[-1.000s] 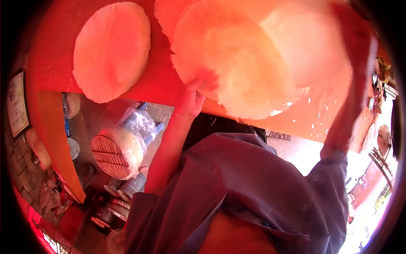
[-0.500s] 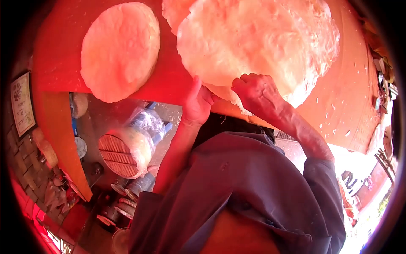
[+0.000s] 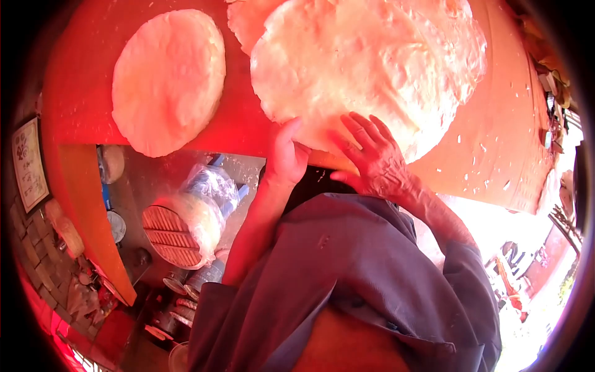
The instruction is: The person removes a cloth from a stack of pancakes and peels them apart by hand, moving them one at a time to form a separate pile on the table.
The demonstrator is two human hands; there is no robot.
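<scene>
A wide, thin round of dough [image 3: 359, 68] lies on the red table, its near edge at the table's front edge. At its lower left edge is my left hand [image 3: 288, 155], thumb up and the other fingers curled out of sight beneath or behind the dough's rim. My right hand [image 3: 375, 158] rests palm down on the near part of the dough, fingers spread, holding nothing. Another smaller, thicker round of dough [image 3: 170, 80] sits apart to the left. Part of a further piece [image 3: 248, 28] shows behind the large round.
The table [image 3: 496, 136] has scattered dough crumbs on its right side. Below it at the left stand a round slatted steamer [image 3: 170, 232] with plastic wrap and some metal containers [image 3: 207, 273]. A framed sign [image 3: 30, 164] is at the far left.
My right hand has gone from closed at the dough's near edge to spread, a little lower. My left hand has hardly moved. The whole view has shifted slightly.
</scene>
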